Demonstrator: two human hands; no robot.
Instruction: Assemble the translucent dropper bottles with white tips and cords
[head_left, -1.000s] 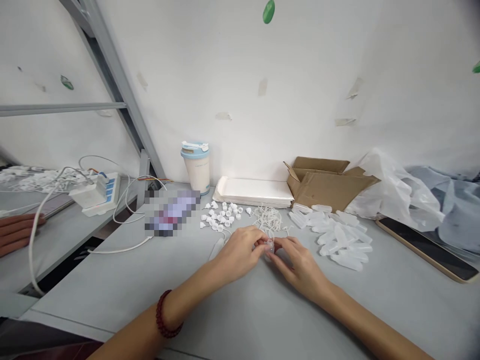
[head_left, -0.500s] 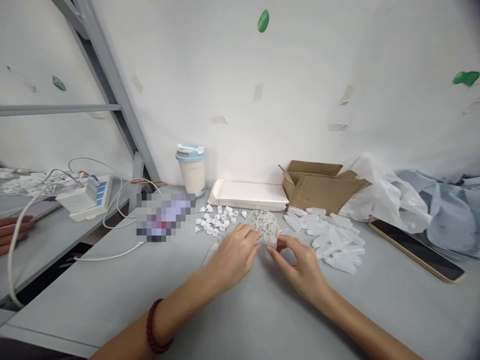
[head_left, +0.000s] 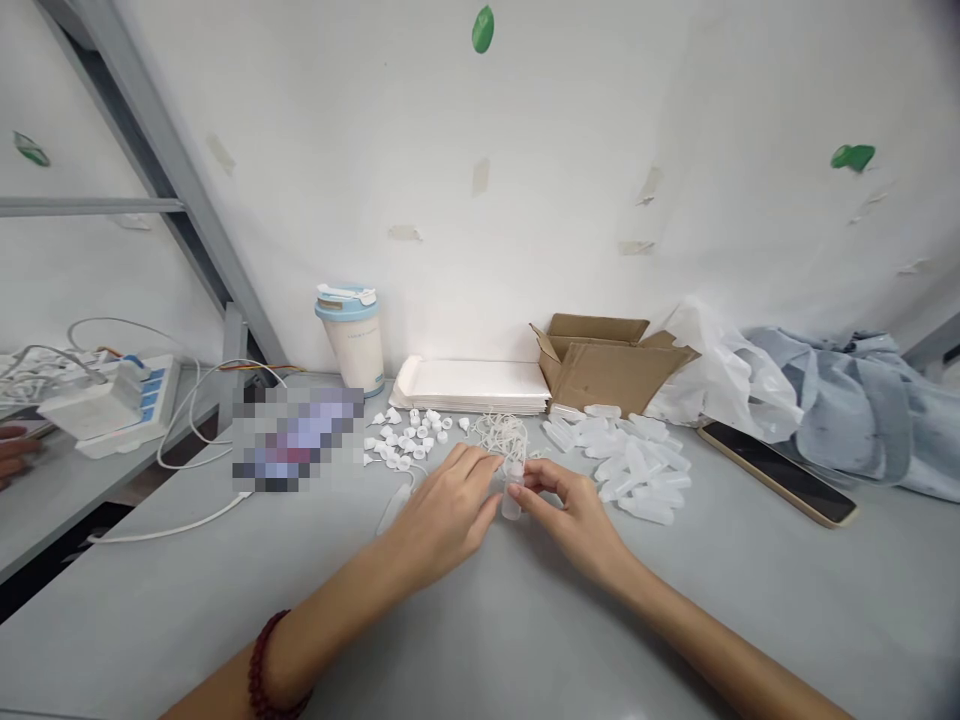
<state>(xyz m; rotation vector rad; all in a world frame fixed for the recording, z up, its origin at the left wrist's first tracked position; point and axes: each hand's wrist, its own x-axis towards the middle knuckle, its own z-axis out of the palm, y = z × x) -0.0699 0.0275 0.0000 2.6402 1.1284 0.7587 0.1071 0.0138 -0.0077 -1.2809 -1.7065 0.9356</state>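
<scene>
My right hand pinches a small clear plastic bottle upright on the grey table. My left hand rests beside it, its fingers stretched toward the bottle's top and touching it. A tangle of white strings lies just behind the hands. Small white caps are scattered to the left of the strings. A heap of clear bottles lies to the right.
At the back stand a blue-lidded cup, a stack of white trays and an open cardboard box. A phone, white plastic bag and blue cloth are right. A power strip with cables and another person's fingers are left.
The view has swung to the right, so everything sits further left. My left hand opened from a pinch to stretched fingers, and the bottle now stands upright in my right hand.
</scene>
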